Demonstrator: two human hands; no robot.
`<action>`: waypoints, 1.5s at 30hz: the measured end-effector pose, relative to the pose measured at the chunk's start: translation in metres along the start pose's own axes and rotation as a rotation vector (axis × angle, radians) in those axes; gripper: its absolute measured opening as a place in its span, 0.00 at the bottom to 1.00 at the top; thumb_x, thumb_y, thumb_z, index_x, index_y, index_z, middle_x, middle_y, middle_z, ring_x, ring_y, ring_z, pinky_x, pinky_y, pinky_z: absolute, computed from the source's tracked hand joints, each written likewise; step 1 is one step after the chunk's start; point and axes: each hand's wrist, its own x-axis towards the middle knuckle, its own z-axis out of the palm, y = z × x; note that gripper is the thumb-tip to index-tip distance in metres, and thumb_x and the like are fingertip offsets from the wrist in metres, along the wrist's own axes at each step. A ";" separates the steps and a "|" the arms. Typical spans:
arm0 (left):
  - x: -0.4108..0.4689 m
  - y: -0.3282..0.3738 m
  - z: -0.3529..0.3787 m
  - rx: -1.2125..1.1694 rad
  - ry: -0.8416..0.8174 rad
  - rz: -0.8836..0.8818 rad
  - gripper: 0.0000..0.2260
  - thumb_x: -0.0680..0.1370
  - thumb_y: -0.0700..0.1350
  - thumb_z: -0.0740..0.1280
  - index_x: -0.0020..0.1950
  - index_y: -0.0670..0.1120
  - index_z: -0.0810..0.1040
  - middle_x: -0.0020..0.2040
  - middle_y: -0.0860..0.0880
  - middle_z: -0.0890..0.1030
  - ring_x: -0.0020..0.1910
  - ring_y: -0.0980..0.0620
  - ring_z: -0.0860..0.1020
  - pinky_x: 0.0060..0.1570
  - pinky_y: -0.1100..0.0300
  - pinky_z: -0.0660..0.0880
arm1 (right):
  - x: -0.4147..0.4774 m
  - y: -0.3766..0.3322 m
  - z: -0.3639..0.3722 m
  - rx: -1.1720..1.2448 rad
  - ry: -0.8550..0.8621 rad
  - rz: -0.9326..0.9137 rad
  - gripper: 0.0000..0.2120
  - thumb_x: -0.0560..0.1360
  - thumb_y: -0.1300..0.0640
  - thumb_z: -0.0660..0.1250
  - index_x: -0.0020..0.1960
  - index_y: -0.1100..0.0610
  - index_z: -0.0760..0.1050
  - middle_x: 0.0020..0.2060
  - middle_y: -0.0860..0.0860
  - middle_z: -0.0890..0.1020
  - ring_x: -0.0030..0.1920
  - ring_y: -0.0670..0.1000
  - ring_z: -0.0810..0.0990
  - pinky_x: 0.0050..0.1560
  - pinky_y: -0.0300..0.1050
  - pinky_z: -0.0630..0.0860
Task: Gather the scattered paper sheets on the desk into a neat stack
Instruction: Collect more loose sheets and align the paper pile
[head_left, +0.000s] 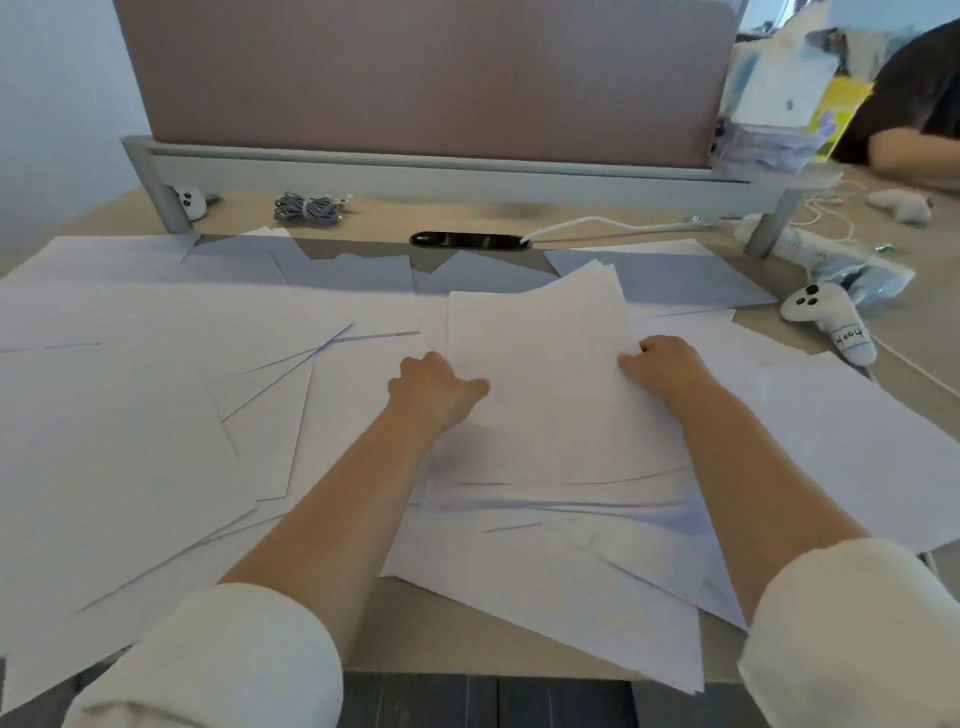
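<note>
Loose sheets (130, 415) are lying overlapped across the left of the worktop (483, 642). Right of them, the left hand (436, 389) is holding the stack of sheets (545, 395) by its left edge, grip clamped there with the thumb on top and the fingers curled beneath. The stack is sitting near the worktop's middle, over more paper, its far corners uneven. The right hand (665, 364) is pinching the stack's right edge, grip likewise closed on it.

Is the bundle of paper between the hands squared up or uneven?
Uneven: the bundle fans out at its far corners, sheet edges offset. The left hand and right hand grip its sides.
</note>
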 end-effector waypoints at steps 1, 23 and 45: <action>-0.002 0.000 0.001 -0.089 -0.003 -0.008 0.29 0.77 0.53 0.63 0.71 0.38 0.62 0.70 0.41 0.66 0.67 0.41 0.67 0.60 0.56 0.67 | -0.001 0.003 0.001 0.027 -0.001 -0.006 0.20 0.78 0.56 0.61 0.66 0.64 0.71 0.65 0.59 0.74 0.63 0.61 0.73 0.60 0.48 0.71; -0.008 -0.022 -0.010 -0.711 -0.115 -0.064 0.15 0.75 0.49 0.68 0.59 0.45 0.71 0.44 0.43 0.75 0.36 0.47 0.76 0.39 0.55 0.76 | -0.022 0.015 0.001 0.125 0.021 -0.006 0.19 0.79 0.56 0.59 0.65 0.66 0.69 0.63 0.61 0.74 0.61 0.63 0.74 0.63 0.53 0.71; 0.010 -0.011 -0.020 -0.504 -0.160 -0.064 0.24 0.75 0.50 0.69 0.67 0.41 0.67 0.59 0.42 0.75 0.46 0.45 0.79 0.46 0.53 0.78 | -0.029 0.009 -0.003 0.399 -0.247 0.048 0.33 0.73 0.43 0.67 0.71 0.59 0.63 0.61 0.57 0.75 0.56 0.60 0.77 0.60 0.56 0.75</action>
